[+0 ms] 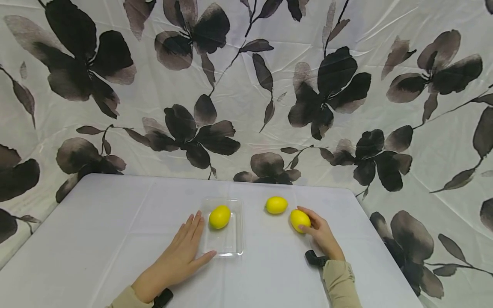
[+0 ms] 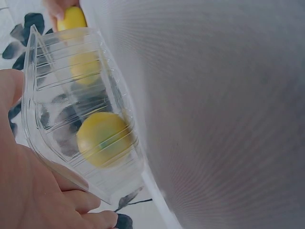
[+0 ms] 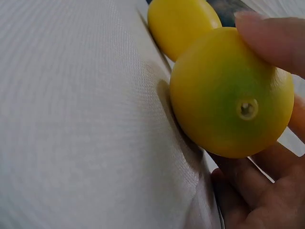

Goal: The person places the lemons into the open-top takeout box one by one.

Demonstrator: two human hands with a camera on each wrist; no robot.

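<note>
lemon gripped in right hand, straight-fingered left hand beside clear tray, with possible roll-away through slackened grip.

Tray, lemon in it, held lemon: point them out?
Tray point(image 1: 228, 243), head view: bare floor, near end.
Lemon in tray point(image 1: 219, 217), head view: middle of its upper side.
Held lemon point(image 3: 228, 90), right wrist view: middle of the end facing the camera.
</note>
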